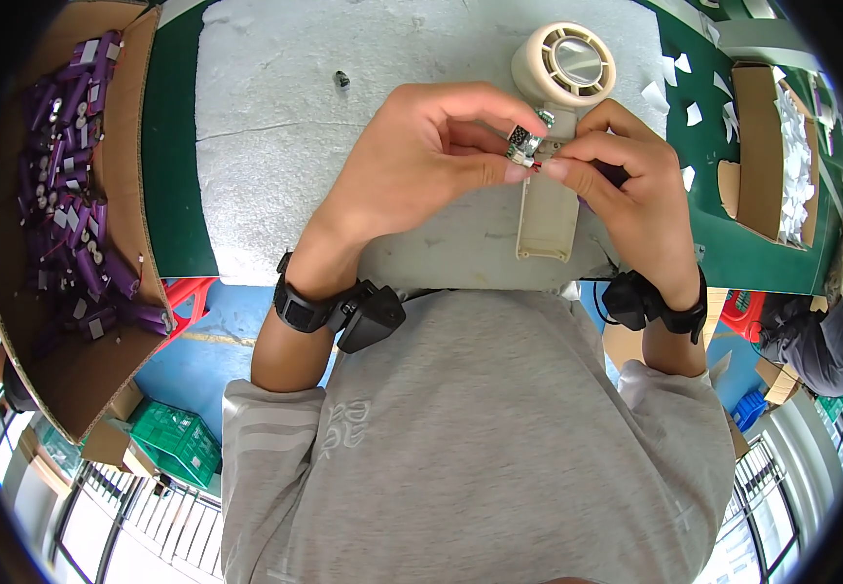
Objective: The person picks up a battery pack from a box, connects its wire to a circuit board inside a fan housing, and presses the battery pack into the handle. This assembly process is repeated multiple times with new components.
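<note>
While the far left is taken up by a cardboard box (120,185) full of purple cells (71,175), it lies well apart from both hands, across a green mat (173,175). On the grey pad (343,165) toward the middle, a small dark screw-like bit (341,79) sits alone, above the left hand (412,165). That hand is raised over the pad with thumb and forefinger closed together on a small silver motor (522,144), pinching it from the left. The motor sits between the two hands, just over the neck of a cream fan shell (548,195), whose round grille end points away from the person and whose long handle runs toward the chest, so its long axis is near vertical in the view. The motor's short body looks tilted across that axis, though its exact turn is hard to read. From the right, the right hand (635,185) meets it, fingertips pressed together on the motor's near end, where a little red shows, perhaps a wire; this hand also covers the shell's right edge, and whether it grips the shell I cannot tell. Both hands are about equally close to the motor. Each wrist carries a black strap with a small black unit. Farther right, white paper scraps (679,88) dot the mat, and a second box (767,146) holds white pieces.
</note>
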`<state>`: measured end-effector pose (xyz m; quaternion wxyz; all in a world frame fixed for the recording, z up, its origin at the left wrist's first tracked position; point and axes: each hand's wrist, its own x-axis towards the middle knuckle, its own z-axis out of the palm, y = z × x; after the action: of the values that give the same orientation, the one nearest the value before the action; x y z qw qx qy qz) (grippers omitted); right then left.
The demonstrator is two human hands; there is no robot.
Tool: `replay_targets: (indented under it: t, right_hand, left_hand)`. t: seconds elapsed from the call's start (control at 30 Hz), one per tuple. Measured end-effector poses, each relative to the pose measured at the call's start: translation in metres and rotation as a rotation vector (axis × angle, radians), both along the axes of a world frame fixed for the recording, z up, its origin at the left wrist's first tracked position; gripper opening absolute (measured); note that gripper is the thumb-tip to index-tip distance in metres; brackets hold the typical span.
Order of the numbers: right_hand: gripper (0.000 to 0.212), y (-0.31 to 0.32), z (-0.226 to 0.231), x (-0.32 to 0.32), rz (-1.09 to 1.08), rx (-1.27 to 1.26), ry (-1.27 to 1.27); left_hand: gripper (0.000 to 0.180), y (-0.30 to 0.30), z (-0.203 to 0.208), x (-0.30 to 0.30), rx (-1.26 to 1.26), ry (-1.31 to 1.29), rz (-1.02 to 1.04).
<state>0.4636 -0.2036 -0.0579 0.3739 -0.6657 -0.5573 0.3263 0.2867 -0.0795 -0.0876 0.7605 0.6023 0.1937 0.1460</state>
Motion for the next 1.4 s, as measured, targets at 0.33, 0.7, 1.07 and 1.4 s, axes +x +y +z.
replay_targets:
  t: [0.33,0.7,1.07,1.4]
  right_hand:
    - [0.01,0.002,-0.005,-0.008,-0.062,0.117,-0.142]
    - [0.009,-0.002,-0.016,-0.005,0.049,0.264,-0.285]
    - [0.03,-0.001,-0.016,-0.024,-0.237,0.236,-0.162]
    - [0.036,0.002,-0.017,-0.021,-0.218,0.255,-0.262]
  left_hand:
    - [0.022,-0.004,-0.001,0.002,-0.003,-0.075,0.03]
    - [0.036,-0.006,-0.004,0.004,0.086,-0.041,0.08]
    - [0.037,-0.01,-0.003,0.005,0.413,0.031,0.141]
    - [0.026,-0.006,-0.009,0.003,0.627,-0.009,0.199]
